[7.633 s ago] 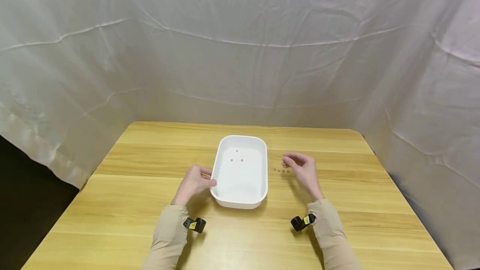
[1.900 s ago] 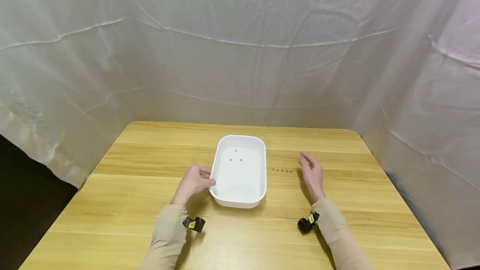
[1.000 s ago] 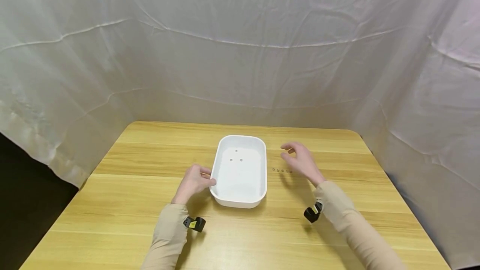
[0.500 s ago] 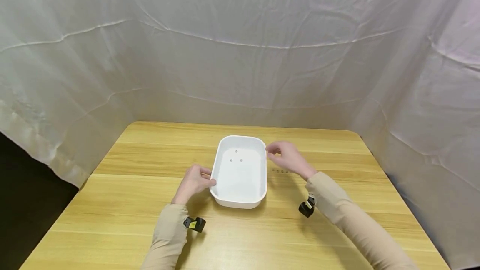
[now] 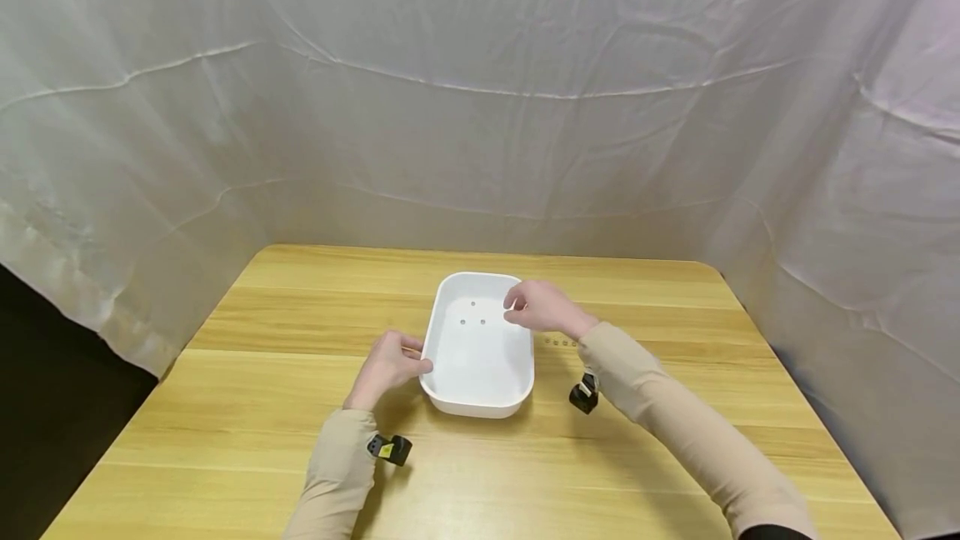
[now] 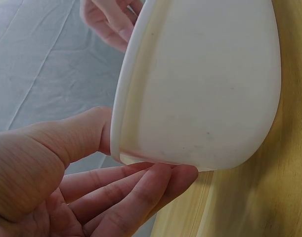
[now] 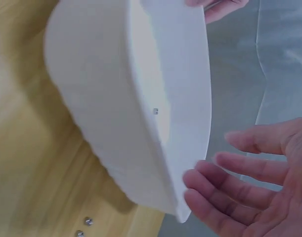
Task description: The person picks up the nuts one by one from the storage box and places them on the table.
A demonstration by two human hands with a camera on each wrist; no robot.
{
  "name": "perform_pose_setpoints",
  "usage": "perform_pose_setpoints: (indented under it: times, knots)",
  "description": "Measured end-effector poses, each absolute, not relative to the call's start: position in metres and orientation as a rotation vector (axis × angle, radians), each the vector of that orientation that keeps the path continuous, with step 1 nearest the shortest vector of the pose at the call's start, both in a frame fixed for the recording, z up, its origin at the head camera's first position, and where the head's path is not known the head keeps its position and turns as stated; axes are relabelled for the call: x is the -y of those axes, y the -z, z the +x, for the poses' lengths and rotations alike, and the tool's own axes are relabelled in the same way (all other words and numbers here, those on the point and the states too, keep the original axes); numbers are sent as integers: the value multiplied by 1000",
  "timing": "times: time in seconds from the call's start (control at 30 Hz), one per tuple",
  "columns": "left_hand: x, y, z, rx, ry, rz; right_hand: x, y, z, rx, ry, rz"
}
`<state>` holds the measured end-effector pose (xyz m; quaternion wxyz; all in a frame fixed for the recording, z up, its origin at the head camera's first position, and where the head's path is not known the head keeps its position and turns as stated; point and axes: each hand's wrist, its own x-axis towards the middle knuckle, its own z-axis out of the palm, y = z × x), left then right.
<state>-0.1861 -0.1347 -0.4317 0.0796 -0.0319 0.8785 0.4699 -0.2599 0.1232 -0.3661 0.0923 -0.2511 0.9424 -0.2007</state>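
A white tray (image 5: 480, 369) stands on the wooden table. My left hand (image 5: 385, 369) grips its left rim, thumb on the rim and fingers against the outer wall, as the left wrist view shows. Three small metal nuts (image 5: 473, 303) lie on the tray's floor toward the far end. My right hand (image 5: 543, 307) hovers over the tray's right rim. Its fingers are loosely bent, thumb apart from them, with nothing visible between in the right wrist view. On the table right of the tray is a row of small nuts (image 5: 556, 343), partly hidden by the right forearm.
Pale grey curtains (image 5: 480, 148) hang behind the table (image 5: 300, 307) and along both sides. Each wrist carries a small black camera, the left camera (image 5: 392, 448) close to the table's near part.
My right hand has moved left from beside the row of nuts to above the tray's right rim. Since the oldest frame the row has gained a nut. The left hand and tray stay put.
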Motion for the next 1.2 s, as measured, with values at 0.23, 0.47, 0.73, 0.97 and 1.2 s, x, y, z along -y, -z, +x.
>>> perform_pose_setpoints:
  times: [0.23, 0.47, 0.73, 0.97, 1.2]
  knots:
    - [134, 432, -186, -2628, -1400, -89, -107, 362, -271, -2703, 500, -690]
    - [134, 431, -187, -2621, -1401, -90, -94, 365, -285, -2639, 497, -594]
    - [135, 430, -186, -2623, -1405, -93, -80, 372, -295, -2610, 473, -494]
    - [137, 430, -184, -2621, -1405, -106, -63, 390, -310, -2659, 394, -399]
    - [137, 430, -183, -2616, -1407, -89, -49, 409, -319, -2708, 358, -310]
